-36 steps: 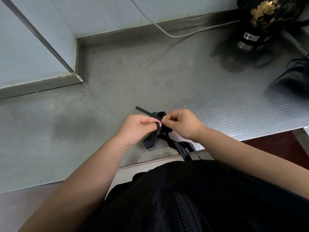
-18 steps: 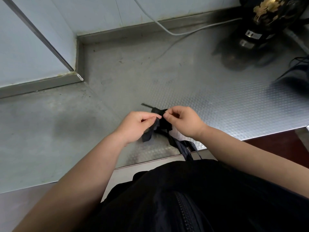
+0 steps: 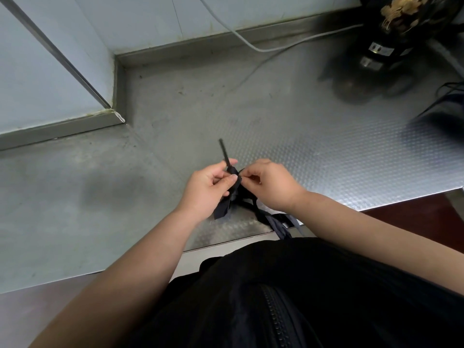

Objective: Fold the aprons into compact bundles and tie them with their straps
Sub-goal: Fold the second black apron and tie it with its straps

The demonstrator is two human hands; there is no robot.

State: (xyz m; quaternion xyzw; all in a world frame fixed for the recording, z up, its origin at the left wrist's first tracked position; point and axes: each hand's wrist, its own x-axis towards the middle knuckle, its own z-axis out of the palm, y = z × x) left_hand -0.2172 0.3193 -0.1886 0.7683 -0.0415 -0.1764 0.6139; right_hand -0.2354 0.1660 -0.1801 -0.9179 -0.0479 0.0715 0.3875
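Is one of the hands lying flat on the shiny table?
No, the left hand and the right hand both have curled fingers pinching the dark strap.

Down on a dimpled grey stainless-steel counter (image 3: pixel 326 159) with a raised back rim: round black appliance with gold flower print (image 3: pixel 399 26) far right, thin white cable (image 3: pixel 259 50) beside it, dark crumpled fabric apron (image 3: pixel 223 209) near the front edge, straps (image 3: pixel 276 226) trailing over.

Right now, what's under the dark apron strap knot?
The embossed steel counter lies below the strap knot, and loose strap tails trail over its front edge. The left hand and right hand pinch the knot and hide whether it touches the steel.
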